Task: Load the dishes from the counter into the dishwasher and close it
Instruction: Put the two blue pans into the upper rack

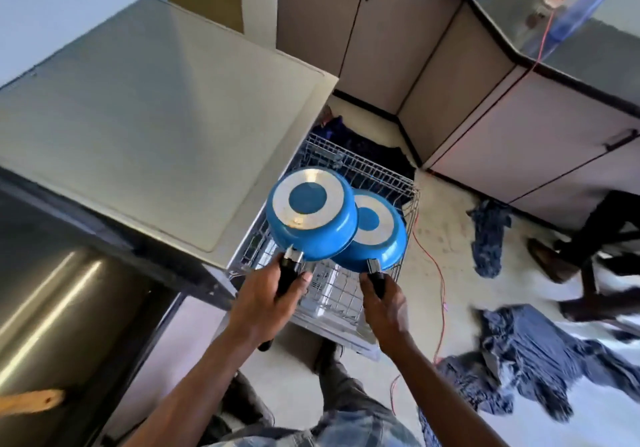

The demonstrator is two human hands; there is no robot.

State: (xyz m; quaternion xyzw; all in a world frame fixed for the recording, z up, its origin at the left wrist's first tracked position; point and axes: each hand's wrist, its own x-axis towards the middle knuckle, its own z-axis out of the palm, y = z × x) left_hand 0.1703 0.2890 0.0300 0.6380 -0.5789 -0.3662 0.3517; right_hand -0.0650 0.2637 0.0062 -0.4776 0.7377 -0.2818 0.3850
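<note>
My left hand [273, 294] grips the black handle of a blue saucepan [311, 214], held upside down with its silver-ringed base facing up. My right hand [382, 303] grips the black handle of a blue frying pan [377, 235], also turned base up and partly tucked under the saucepan. Both pans hang over the pulled-out wire rack [377, 176] of the dishwasher [162, 117], whose flat grey top fills the left of the view. A white cutlery basket [325, 284] sits in the rack below the pans.
Blue cloths [533, 349] lie on the floor at right, with a red cable [440, 273] running past the rack. Beige cabinets [398, 48] line the back under a dark counter [554, 31] with a green item and a blue bottle. A steel sink [52, 291] lies at left.
</note>
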